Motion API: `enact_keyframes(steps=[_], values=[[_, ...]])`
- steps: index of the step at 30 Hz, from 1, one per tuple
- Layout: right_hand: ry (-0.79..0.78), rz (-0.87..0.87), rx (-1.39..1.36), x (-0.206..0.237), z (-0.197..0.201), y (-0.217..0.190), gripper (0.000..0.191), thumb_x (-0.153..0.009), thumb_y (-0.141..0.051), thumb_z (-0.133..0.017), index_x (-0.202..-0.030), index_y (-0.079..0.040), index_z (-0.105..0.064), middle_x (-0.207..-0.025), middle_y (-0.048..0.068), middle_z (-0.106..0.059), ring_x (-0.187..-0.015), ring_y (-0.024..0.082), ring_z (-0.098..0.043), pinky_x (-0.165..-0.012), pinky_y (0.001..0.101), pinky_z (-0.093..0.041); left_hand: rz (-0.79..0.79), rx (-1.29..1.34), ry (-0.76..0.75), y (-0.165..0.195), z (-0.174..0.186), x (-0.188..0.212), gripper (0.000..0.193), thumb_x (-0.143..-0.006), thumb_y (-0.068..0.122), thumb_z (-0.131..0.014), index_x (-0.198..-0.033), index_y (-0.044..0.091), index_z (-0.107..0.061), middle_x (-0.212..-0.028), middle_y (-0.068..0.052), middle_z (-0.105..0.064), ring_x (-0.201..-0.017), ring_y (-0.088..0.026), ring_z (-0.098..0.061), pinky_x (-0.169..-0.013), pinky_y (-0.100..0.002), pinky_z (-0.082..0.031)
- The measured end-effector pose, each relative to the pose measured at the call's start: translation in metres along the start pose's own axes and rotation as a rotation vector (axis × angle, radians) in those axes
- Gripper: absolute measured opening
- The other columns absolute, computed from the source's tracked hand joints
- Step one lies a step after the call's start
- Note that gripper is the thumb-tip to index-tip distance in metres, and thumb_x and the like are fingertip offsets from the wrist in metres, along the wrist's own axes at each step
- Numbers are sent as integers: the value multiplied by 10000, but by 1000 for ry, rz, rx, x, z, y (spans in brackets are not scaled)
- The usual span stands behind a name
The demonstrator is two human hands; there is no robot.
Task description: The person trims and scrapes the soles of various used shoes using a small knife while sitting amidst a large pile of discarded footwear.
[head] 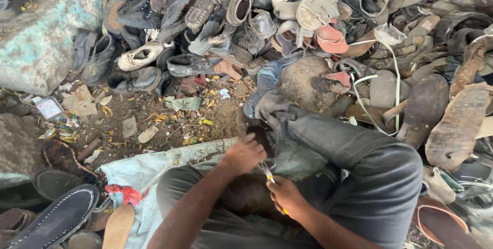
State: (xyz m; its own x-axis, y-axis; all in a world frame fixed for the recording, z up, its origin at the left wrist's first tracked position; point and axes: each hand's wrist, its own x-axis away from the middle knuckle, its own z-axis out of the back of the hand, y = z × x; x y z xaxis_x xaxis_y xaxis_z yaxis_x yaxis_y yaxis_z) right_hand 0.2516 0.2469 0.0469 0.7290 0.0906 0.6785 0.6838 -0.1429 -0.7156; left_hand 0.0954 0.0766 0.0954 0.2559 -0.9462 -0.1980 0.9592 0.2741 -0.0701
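Right hand (287,195) is clenched round a small yellow-handled metal blade (267,172), tip pointing up toward the left hand (245,152). The left hand is closed on the rim of a dark, worn leather shoe (259,138) that rests on the person's lap, just above a pale blue-green cloth sheet (149,169) spread over the ground & knees. The shoe looks soft & floppy w/ a stiffer sole edge, prob. light, dusty rather than slippery; best held at the rim or heel, where the left hand has it, so the upper doesn't fold under the blade. The blade is thin & sharp, so grip it by the yellow handle only. Dark grey trousers (370,177) w/ a bent knee fill the lower right. Beyond: a big heap of old shoes, sandals & loose soles (287,17) across the top & right side, a black woven-sole slipper (56,218) lower left, a scrap of red cloth (126,193). Packaging: one small clear plastic packet w/ a pinkish-white label (50,108) lies flat on the dirt at left, near a grey rock (41,38) w/ turquoise paint patches; its print is too small to tell.
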Motion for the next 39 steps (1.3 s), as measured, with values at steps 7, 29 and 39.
enact_keyframes(steps=[7, 29, 39], values=[[166, 521, 913, -29, 40, -13, 261, -959, -287, -646, -1065, -50, -674, -936, 238, -715, -868, 424, -682, -736, 488, -533, 219, 26, 181, 35, -23, 0, 100, -826, 202, -613, -898, 138, -639, -838, -44, -599, -814, -235, -615, -866, -382, -435], [325, 662, 927, -115, 24, -54, 238, -911, -263, -665, -1053, -78, -710, -935, 244, -708, -870, 476, -667, -741, 538, -519, 1010, 532, 612, -19, -86, -26, 218, -870, 264, -745, -914, 51, -737, -891, -162, -716, -868, -385, -682, -763, -481, -529], [358, 574, 944, -77, -9, -55, 199, -952, -217, -621, -1059, -55, -663, -879, 290, -688, -873, 519, -645, -738, 591, -497, 1109, 676, 937, -12, -80, -26, 210, -819, 147, -813, -877, -16, -695, -793, -185, -660, -718, -370, -638, -658, -415, -506]])
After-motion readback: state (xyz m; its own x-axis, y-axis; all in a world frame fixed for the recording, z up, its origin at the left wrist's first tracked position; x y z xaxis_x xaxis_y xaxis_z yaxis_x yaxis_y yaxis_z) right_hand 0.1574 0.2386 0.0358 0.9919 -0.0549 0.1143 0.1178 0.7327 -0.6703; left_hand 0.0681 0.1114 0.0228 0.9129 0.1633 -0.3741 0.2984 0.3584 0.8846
